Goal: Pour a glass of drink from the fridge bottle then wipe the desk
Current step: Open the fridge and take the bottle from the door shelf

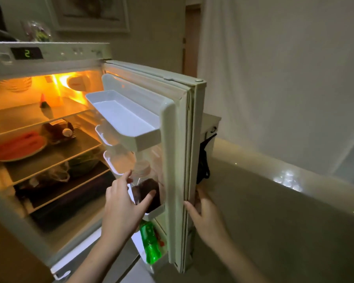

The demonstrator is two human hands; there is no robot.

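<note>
Fridge [49, 64] stands open, interior lit; door [178, 139] swung wide. Right hand [204, 215] grips the door's outer edge, fingers wrapped behind it, thumb in front. Left hand [123, 203] reaches into the lower door rack, fingers spread, thumb touching the dark-liquid bottle [146, 190], not yet closed around it. Green bottle [150, 244] sits below. Risk: a loose one-thumb contact could tip the bottle against the rack rim when lifting.

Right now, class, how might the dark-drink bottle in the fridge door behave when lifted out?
The bottle looks like clear plastic, so probably light and slightly squeezable. It seems only part full, so the liquid may slosh. The left hand reaches for its side; chilled plastic may feel slippery.
</note>
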